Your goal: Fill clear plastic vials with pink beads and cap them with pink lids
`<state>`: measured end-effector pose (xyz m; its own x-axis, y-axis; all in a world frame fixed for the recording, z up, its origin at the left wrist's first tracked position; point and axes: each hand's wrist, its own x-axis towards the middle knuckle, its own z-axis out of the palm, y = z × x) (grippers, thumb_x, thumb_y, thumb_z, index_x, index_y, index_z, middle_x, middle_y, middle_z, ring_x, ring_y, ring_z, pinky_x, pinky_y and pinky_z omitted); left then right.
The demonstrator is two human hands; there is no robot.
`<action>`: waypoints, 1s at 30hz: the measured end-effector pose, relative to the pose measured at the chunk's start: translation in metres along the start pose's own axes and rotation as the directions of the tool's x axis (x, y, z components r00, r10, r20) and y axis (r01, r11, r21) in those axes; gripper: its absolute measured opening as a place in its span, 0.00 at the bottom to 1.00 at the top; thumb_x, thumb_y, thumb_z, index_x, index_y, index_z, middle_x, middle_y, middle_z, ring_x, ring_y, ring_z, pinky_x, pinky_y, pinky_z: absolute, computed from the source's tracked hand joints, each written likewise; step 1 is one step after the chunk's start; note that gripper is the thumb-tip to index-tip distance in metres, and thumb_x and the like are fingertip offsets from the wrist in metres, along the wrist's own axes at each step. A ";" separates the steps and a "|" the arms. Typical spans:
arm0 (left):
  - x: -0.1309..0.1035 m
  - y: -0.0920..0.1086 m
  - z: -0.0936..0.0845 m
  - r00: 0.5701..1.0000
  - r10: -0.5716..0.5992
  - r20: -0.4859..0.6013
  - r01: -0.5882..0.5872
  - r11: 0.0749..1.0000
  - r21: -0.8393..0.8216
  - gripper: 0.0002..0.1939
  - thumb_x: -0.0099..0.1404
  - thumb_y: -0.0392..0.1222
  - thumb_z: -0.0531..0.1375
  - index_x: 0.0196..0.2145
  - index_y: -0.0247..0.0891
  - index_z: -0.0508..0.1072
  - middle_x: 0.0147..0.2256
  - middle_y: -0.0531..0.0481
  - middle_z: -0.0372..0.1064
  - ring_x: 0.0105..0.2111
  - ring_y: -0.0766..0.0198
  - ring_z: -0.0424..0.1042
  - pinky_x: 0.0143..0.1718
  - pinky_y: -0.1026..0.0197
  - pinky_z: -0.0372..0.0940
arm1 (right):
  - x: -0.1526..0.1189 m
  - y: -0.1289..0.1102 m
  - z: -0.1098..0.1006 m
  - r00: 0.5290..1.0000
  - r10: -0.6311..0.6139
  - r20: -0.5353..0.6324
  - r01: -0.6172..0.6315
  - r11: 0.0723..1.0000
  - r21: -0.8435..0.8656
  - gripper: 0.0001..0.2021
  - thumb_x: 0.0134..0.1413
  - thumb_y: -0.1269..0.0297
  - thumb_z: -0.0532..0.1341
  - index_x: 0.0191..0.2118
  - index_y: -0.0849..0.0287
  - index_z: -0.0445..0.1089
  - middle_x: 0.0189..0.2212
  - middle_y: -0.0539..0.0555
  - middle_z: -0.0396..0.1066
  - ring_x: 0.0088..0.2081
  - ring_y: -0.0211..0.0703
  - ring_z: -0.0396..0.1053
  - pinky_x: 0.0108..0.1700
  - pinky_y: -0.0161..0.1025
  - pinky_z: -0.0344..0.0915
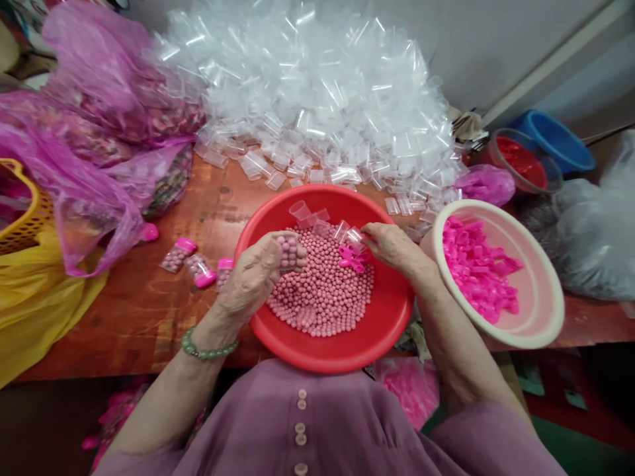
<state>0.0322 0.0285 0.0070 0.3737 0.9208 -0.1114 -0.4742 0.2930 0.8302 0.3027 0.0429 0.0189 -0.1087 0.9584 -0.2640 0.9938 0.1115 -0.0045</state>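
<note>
A small clear plastic container [288, 253] filled with pink beads is in my left hand [258, 271], whose fingers wrap round it over the left side of the red basin [391, 317]. Many loose pink beads [322, 291] fill the basin's bottom. My right hand [389, 243] is at the basin's right rim, fingers curled together beside a clear empty container [355, 237]; whatever they pinch is hidden. Just below those fingertips, bright pink plastic pieces [351, 258] lie on the beads. More clear containers [310, 215] rest at the basin's far side.
A large heap of clear containers [317, 99] covers the table's back. Filled, pink-capped bottles [178, 255] lie left of the basin. To the right stands a cream bowl [540, 291] with pink caps [479, 268]. Purple bags [94, 178] and a yellow basket [24, 215] are at left.
</note>
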 end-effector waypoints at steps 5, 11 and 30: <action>-0.005 0.002 -0.002 0.992 -0.071 0.104 0.051 0.982 0.183 0.09 0.63 0.42 0.65 0.39 0.36 0.74 0.29 0.52 0.72 0.29 0.70 0.70 0.33 0.68 0.67 | 0.011 -0.013 -0.006 0.999 -0.010 0.032 0.012 0.997 -0.070 0.12 0.64 0.66 0.54 0.46 0.66 0.71 0.44 0.65 0.75 0.44 0.49 0.73 0.43 0.38 0.61; -0.003 -0.001 -0.004 0.991 -0.123 0.057 0.121 0.992 0.035 0.14 0.59 0.40 0.67 0.43 0.36 0.73 0.34 0.51 0.73 0.35 0.67 0.74 0.43 0.63 0.71 | 0.006 -0.024 -0.012 0.989 -0.066 0.133 0.085 0.987 -0.137 0.13 0.65 0.63 0.54 0.39 0.64 0.73 0.39 0.64 0.76 0.42 0.51 0.74 0.40 0.39 0.62; -0.004 0.000 -0.007 0.956 -0.223 0.192 0.245 0.965 -0.097 0.22 0.53 0.29 0.68 0.46 0.34 0.72 0.39 0.46 0.77 0.40 0.64 0.76 0.49 0.59 0.67 | 0.000 -0.036 0.006 0.964 0.076 -0.256 0.175 0.547 0.819 0.13 0.52 0.57 0.64 0.40 0.59 0.69 0.27 0.49 0.69 0.25 0.36 0.66 0.27 0.34 0.66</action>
<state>0.0250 0.0266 0.0038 0.6161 0.7651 -0.1871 -0.4430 0.5330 0.7209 0.2669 0.0368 0.0130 -0.0359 0.9993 -0.0079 0.5447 0.0129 -0.8385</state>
